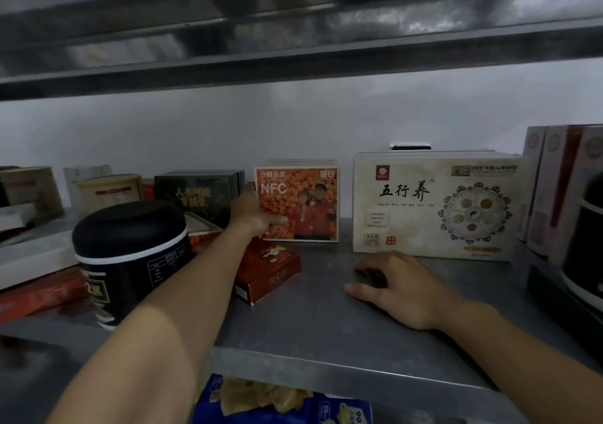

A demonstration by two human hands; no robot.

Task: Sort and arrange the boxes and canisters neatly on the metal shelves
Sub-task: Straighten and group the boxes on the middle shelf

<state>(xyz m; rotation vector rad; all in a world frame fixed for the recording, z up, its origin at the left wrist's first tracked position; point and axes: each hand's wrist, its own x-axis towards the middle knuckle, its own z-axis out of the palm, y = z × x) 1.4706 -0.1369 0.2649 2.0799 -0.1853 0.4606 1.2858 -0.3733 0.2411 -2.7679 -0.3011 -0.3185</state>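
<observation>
Grip state: the left hand (253,215) grasps the left edge of the upright orange printed cardboard box marked NFC (303,202), thumb across its front face, fingers reaching behind the edge. The right hand (396,288) lies palm down, holding nothing, fingers loosely curled on the grey metal shelf surface (313,309).

Head view, item positions:
- The orange box stands upright near the back of the shelf, between a dark green rectangular box with gold lettering (199,195) on its left and a wide cream cardboard box with black calligraphy (434,205) on its right, apart from both
- A small red flat carton (269,272) lies tilted on the shelf, just in front of the orange box and under the left forearm
- A black cylindrical canister with a white band (130,257) stands at front left, beside the left forearm
- Tall pale and maroon boxes (554,189) stand upright at far right
- A second black canister (587,241) is partly cut off at the right edge
- A blue printed package (280,402) shows on the level below
</observation>
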